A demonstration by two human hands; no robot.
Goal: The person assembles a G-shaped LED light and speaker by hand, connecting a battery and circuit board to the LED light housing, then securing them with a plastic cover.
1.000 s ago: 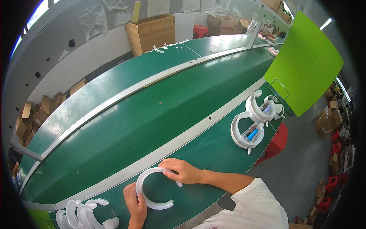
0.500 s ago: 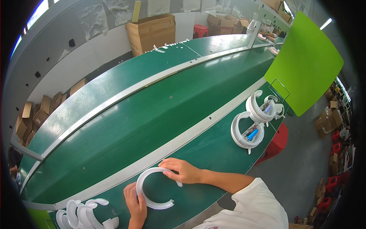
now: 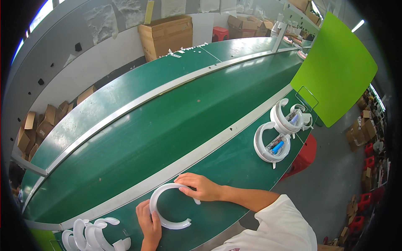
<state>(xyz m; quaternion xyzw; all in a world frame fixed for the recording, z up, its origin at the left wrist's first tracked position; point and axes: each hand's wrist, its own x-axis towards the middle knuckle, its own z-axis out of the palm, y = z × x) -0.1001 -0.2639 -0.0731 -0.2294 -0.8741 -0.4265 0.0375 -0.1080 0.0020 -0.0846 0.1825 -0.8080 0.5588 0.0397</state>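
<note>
Between my hands is a white, C-shaped plastic ring (image 3: 170, 225), its gap facing right, over the near green table strip. My left hand (image 3: 148, 220) is closed on its left side, the thumb on the inner edge. My right hand (image 3: 200, 187) pinches the ring's upper part near one end, fingers on top and thumb below. To the left, nearest my left hand, lies a pile of similar white curved parts (image 3: 93, 236). Farther right stand white ring-shaped housings (image 3: 262, 151); the nearer one contains a blue cylinder (image 3: 277, 147).
Beyond a pale metal rail (image 3: 201, 155) runs a green conveyor belt (image 3: 167, 125). A bright green panel (image 3: 335, 71) rises at the right end. A red stool (image 3: 304, 154) stands below the table's right edge. Cardboard boxes (image 3: 167, 37) line the far side.
Small specks on the conveyor belt have shifted to the right and away. Both hands and the white ring look unmoved.
</note>
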